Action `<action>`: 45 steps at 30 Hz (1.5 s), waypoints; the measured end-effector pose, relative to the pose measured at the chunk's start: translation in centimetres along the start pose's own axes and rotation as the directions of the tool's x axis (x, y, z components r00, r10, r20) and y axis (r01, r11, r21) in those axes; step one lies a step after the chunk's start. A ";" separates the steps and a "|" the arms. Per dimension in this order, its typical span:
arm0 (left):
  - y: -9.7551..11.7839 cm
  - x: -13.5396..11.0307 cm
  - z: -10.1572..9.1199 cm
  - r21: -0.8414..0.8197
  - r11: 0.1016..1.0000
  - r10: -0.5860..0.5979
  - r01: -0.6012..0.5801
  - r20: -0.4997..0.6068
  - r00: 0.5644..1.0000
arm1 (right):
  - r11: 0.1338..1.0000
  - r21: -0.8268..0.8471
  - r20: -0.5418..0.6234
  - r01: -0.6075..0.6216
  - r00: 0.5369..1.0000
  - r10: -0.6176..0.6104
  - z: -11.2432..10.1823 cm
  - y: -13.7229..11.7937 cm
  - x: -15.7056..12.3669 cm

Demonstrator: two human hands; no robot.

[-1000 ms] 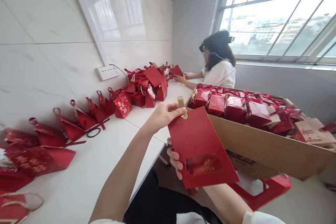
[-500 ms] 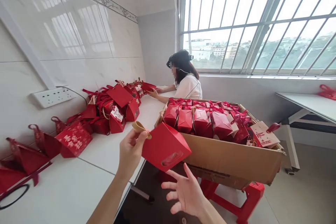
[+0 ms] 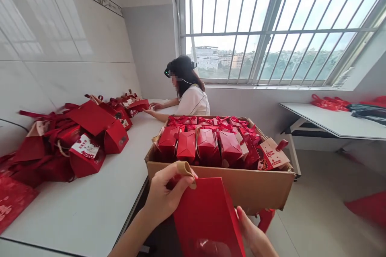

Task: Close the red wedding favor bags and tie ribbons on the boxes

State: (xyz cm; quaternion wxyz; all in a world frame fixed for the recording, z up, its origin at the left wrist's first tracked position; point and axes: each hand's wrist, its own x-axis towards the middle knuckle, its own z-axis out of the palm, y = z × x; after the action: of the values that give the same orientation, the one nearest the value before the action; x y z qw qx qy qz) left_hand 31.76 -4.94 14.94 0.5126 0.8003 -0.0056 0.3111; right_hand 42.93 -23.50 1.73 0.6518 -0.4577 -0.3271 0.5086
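My left hand (image 3: pixel 169 190) pinches the tan ribbon handle (image 3: pixel 186 170) of a red gift box (image 3: pixel 206 213). The box hangs tilted in front of me, with a shiny oval patch low on its near face. Against the right side of this box rests my right hand (image 3: pixel 256 235), one digit showing along its edge and the other fingers hidden behind it. Just beyond stands an open cardboard carton (image 3: pixel 241 182), packed with rows of red gift boxes (image 3: pixel 209 144) with ribbons. One pink-and-red box (image 3: pixel 273 154) leans at the carton's right end.
Many red boxes (image 3: pixel 93 116) are heaped along the wall on the white table (image 3: pixel 120 180). At its far end a co-worker (image 3: pixel 193 100) in white handles a red box. A red stool (image 3: pixel 267 219) shows beneath the carton. Another table (image 3: pixel 316 118) stands at right.
My view has turned right and closer to the carton. The red gift box has come lower and more upright, and my right hand has moved from open below it to its right side.
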 end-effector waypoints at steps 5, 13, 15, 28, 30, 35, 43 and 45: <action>-0.3 2.7 2.6 0.014 0.999 0.046 -0.049 0.141 0.989 | 0.975 -0.220 -0.085 0.019 0.996 -0.039 -0.1 -3.4 -2.6; -0.5 5.7 6.8 -0.049 0.991 0.135 -0.128 0.170 0.976 | 0.909 -0.417 -0.317 -0.005 0.938 -0.140 -0.3 -4.6 -6.6; -0.3 5.9 7.5 -0.076 0.987 0.148 -0.143 0.071 0.986 | 0.923 -0.385 -0.475 -0.003 0.858 -0.195 -0.5 -4.1 -6.5; -7.1 7.2 3.1 0.680 0.683 0.136 -0.266 0.239 0.961 | 0.787 -0.559 -0.829 0.263 -0.158 -0.536 -7.4 -11.5 -9.8; -8.4 6.6 1.6 0.782 0.582 0.063 -0.223 0.229 0.971 | 0.830 -0.551 -0.814 0.083 -0.271 -0.513 -8.0 -13.4 -10.6; -9.7 6.1 0.3 0.844 0.506 -0.031 -0.178 0.224 0.974 | 0.731 -0.577 -0.754 -0.365 -0.105 -0.648 -9.8 -16.2 -10.8; -10.6 6.7 0.8 0.854 0.500 -0.018 -0.145 0.178 0.984 | 0.289 -0.584 -0.745 -0.758 0.360 -0.561 -11.2 -19.4 -4.1; -10.8 6.5 0.8 0.851 0.504 -0.010 -0.148 0.177 0.984 | 0.232 -0.575 -0.757 -0.785 0.402 -0.515 -11.8 -20.0 -2.5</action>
State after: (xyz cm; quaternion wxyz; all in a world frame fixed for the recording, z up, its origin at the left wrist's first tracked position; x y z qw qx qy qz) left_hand 40.91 1.57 9.12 0.0326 0.9700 0.0766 0.2283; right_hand 60.02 -30.33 16.07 0.2114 -0.9698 -0.0959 -0.0743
